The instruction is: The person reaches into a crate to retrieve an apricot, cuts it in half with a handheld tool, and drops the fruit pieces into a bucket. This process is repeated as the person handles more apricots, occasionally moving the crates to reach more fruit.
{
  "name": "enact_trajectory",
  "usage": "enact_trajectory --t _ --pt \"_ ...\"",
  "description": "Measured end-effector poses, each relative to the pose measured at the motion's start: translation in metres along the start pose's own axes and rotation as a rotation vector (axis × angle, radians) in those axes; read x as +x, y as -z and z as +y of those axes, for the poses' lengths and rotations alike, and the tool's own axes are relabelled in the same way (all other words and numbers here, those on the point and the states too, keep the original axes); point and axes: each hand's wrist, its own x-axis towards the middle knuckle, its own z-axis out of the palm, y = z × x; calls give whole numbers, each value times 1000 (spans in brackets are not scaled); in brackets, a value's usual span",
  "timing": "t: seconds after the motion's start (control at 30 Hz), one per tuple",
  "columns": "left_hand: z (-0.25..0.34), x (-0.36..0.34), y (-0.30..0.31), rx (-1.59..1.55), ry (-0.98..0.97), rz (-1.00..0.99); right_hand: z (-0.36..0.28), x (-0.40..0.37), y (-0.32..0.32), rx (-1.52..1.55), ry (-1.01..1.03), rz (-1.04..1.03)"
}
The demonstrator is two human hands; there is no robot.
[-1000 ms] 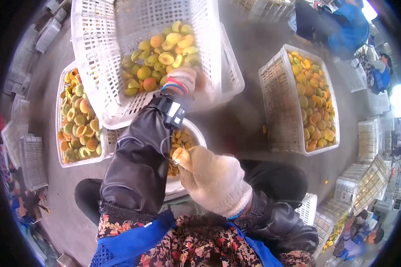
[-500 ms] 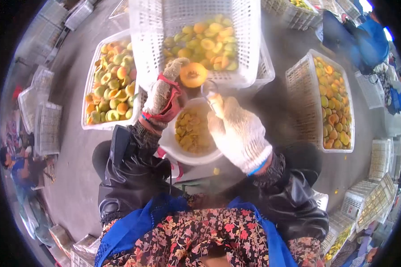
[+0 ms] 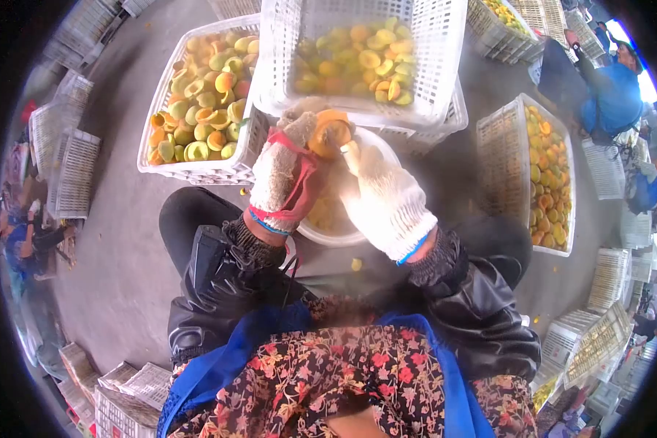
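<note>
Beside a white perforated plastic crate (image 3: 436, 66), over a round white plastic basin (image 3: 333, 239), the red-and-white-gloved left hand (image 3: 281, 174) curls round a halved orange fruit (image 3: 327, 133); the white-gloved right hand (image 3: 388, 203) grips a pale-handled tool (image 3: 350, 151) at the fruit.

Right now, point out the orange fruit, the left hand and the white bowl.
orange fruit (image 3: 321, 132): head view, on its orange surface
left hand (image 3: 279, 175): head view, back of its glove
white bowl (image 3: 333, 239): head view, near rim
</note>
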Motion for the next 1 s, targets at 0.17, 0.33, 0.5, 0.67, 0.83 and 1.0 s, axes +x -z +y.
enact_trajectory --t 0.17,0.33,0.5,0.67,0.83,1.0 --pt "-10 -8 -14 -1115 438 143 -2 5 -12 19 45 148" --pt "-18 -17 -18 -796 427 242 -3 4 -15 75 17 41" --pt "-12 -13 -14 -507 273 73 3 0 -14 174 37 60" --pt "-7 1 -2 -1363 640 95 11 -2 -21 127 222 179" --pt "5 0 -8 -536 230 47 -11 0 -14 56 86 224" --pt "19 7 -8 -472 185 51 -4 0 -24 29 59 221"
